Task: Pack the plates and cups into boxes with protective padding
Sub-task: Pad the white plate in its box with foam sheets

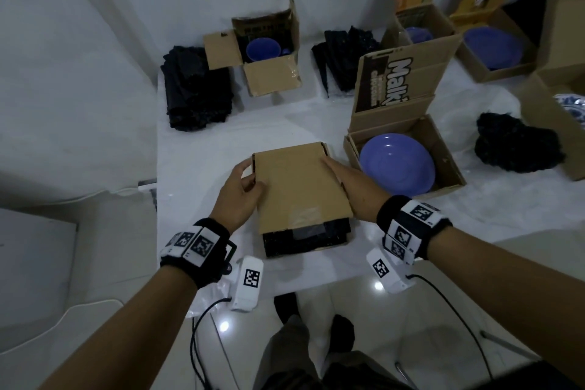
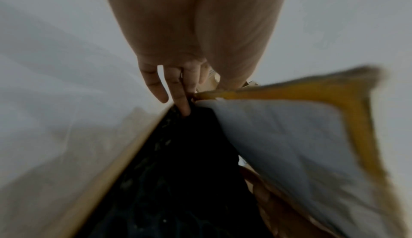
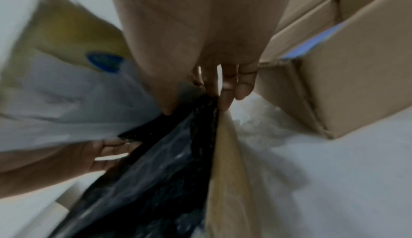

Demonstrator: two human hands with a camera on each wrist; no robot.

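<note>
1. Box (image 1: 300,187) sits on the table (image 1: 196,142), black padding (image 1: 304,241) showing under its flap
2. Left hand (image 1: 240,196) and right hand (image 1: 351,190) clasp its sides, fingers curled, it seems
3. Contents probably fragile; support from below

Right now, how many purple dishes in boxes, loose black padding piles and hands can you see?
Purple dishes in boxes: 4
Loose black padding piles: 3
Hands: 2
Total: 9
</note>
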